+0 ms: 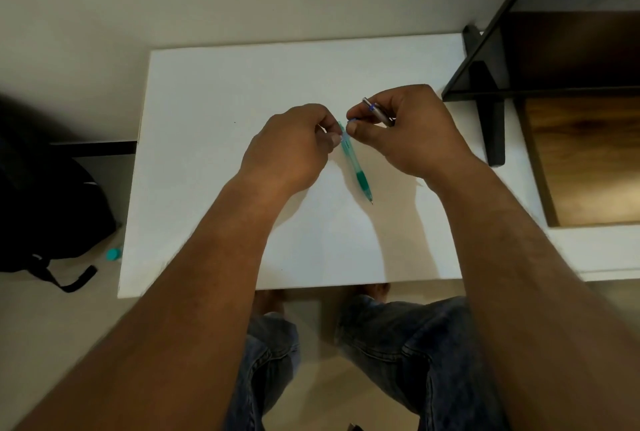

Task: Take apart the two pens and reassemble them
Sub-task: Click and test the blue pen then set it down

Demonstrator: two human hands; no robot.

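Note:
A green translucent pen (356, 167) with a darker green grip lies on the white table (214, 153), tip pointing toward me. My left hand (294, 146) pinches its rear end with fingertips. My right hand (408, 132) holds a silver pen (375, 111) with a blue band tucked among its fingers. That hand's thumb and forefinger also pinch a small blue piece (351, 120) right at the green pen's rear end. Whether the piece is attached to the green pen is hidden by my fingers.
A black shelf frame (491, 94) with wooden panels stands at the table's right edge. A black backpack (45, 208) and a small teal cap (113, 254) lie on the floor at the left. My knees in jeans show below the table's front edge.

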